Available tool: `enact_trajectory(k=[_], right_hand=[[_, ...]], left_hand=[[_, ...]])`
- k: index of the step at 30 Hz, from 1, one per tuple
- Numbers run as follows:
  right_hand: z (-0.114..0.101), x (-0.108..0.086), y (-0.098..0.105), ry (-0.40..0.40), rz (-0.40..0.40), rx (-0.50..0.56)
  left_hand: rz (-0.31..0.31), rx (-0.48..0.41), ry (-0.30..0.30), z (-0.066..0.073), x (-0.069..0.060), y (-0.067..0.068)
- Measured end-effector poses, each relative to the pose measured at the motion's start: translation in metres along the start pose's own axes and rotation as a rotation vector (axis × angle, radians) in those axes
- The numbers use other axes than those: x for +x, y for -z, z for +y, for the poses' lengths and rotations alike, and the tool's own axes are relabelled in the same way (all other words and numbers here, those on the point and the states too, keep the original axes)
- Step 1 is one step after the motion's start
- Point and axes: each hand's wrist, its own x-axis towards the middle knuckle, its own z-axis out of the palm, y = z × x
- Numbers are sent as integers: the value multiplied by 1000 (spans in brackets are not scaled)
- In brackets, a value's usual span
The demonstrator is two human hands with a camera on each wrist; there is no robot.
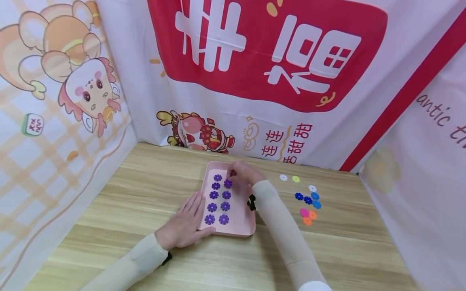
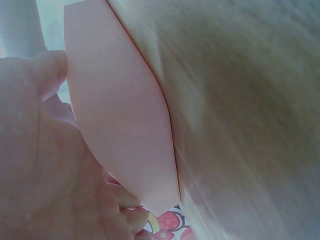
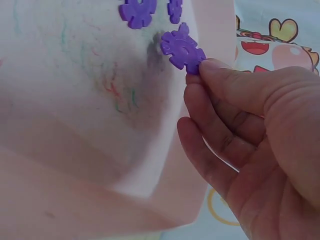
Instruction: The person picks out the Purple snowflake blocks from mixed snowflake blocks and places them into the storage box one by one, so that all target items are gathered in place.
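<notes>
A shallow pink tray holds purple snowflake discs in two columns, among them a left-column disc and a right-column disc. Near the far end of the tray, my right hand pinches a purple snowflake disc between thumb and fingertips. That disc is tilted above the tray floor, its shadow beside it. My left hand lies flat along the tray's left side, fingers extended, the thumb at the near edge. In the left wrist view, its palm and thumb rest against the tray wall.
Loose discs lie on the wooden table right of the tray: white, yellow-green, dark blue, light blue, pink and orange. A printed cloth hangs behind the table.
</notes>
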Motion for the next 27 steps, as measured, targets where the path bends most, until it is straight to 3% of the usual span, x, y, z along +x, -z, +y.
enact_trajectory(k=[21,27], right_hand=[[6,5,-12,-99,26,-74],[8,2,-11,-125,11,-27]], left_hand=[[1,-1,-1,1,1,1],[-7,-7,7,0,1,1]])
